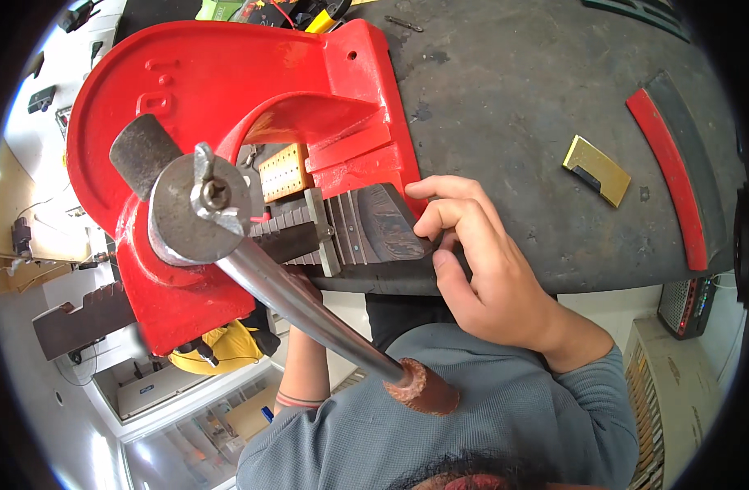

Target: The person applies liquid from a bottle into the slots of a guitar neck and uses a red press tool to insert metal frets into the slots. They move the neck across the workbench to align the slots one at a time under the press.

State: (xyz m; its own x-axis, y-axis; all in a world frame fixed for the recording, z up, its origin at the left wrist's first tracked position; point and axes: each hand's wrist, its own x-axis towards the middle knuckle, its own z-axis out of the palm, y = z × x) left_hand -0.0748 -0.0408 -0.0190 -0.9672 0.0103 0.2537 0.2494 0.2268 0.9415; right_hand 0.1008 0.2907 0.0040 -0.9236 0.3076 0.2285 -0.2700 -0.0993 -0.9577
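Observation:
A large red arbor press stands at the left, its steel lever slanting toward me and ending in a brown grip. Below the press frame lies a dark, tapered piece with pale lines across it. A grey metal bar crosses its narrower end. My right hand has its bent fingers and thumb at the wide end of the tapered piece, closed about its edge. My left forearm goes up behind the lever; the press and lever hide most of that hand, fingers included.
On the dark bench top lie a gold-coloured rectangular object, a red-and-black curved strip and a small metal tool. A tan block with holes sits inside the press. The toothed ram sticks out at left.

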